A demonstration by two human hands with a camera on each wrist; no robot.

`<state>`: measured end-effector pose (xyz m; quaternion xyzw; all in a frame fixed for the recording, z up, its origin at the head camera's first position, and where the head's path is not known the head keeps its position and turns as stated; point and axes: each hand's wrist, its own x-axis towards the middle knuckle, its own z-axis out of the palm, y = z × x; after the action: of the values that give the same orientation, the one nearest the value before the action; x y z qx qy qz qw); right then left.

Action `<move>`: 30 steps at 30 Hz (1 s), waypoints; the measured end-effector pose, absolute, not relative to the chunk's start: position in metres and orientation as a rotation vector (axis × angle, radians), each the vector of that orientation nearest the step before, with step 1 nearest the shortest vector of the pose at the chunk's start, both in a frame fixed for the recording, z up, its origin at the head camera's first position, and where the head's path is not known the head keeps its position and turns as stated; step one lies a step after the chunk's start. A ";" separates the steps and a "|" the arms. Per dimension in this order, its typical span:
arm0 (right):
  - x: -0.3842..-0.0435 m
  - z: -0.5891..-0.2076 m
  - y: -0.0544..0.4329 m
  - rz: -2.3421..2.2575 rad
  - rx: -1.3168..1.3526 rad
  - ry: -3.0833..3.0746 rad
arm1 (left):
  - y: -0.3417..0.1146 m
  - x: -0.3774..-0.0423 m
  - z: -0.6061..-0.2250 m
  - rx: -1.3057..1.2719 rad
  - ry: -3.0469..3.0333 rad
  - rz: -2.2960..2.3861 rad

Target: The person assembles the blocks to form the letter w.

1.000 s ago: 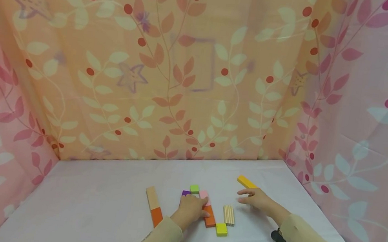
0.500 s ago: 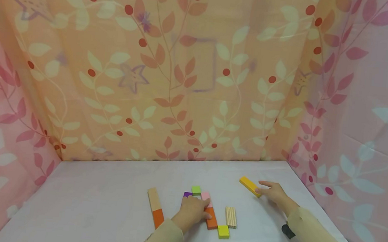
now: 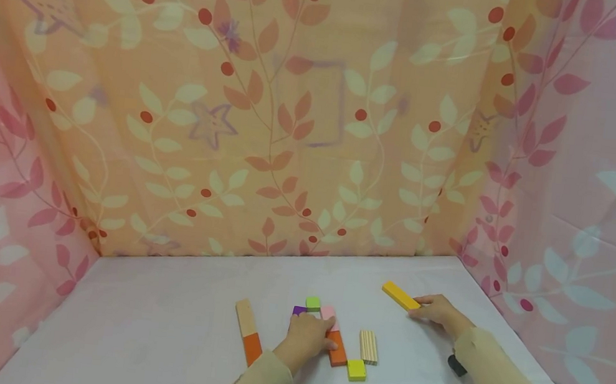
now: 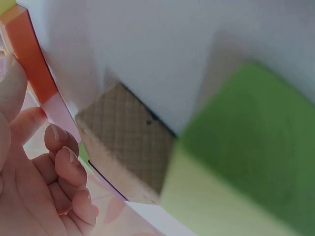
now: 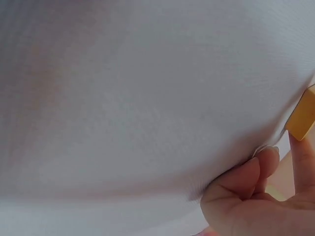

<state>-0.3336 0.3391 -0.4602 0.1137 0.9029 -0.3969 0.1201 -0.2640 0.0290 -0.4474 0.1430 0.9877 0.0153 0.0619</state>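
Note:
My left hand (image 3: 305,337) reaches over the middle group of blocks. Its index fingertip is at a pink block (image 3: 328,315) and its thumb at an orange block (image 3: 338,349), while the other fingers curl loosely in the left wrist view. Partly behind this hand shows a purple block (image 3: 299,310), with a light green block (image 3: 312,304) beyond it. Over to the right, my right hand (image 3: 438,312) pinches the near end of a long yellow-orange block (image 3: 400,295) between thumb and finger. That block's end (image 5: 301,115) appears at the right wrist view's edge.
A bright yellow block (image 3: 356,370) adjoins the orange block's near end, beside a ridged wooden block (image 3: 368,347). Left of the group, a plain wooden block (image 3: 246,317) meets another orange block (image 3: 252,349). Patterned curtains (image 3: 270,119) enclose the white table (image 3: 160,314).
My right hand has moved right, and its finger has come in against the near end of the long yellow-orange block. My left hand stays at the middle group; the head view has shifted slightly.

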 end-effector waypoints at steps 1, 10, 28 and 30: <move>-0.333 -0.461 0.338 -1.161 0.321 2.656 | 0.029 -0.264 -0.448 0.432 2.986 0.048; -0.333 -0.465 0.336 -1.236 0.305 2.722 | 0.028 -0.268 -0.453 0.452 2.980 0.074; -0.323 -0.451 0.319 -1.529 0.160 2.504 | 0.028 -0.269 -0.452 0.444 2.956 0.103; -0.322 -0.451 0.320 -1.550 0.140 2.480 | 0.028 -0.269 -0.452 0.450 2.954 0.106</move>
<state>-0.3223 0.3197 -0.4511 0.0476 0.8421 -0.5265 0.1067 -0.2693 0.0278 -0.4521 0.1499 0.9851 0.0355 0.0760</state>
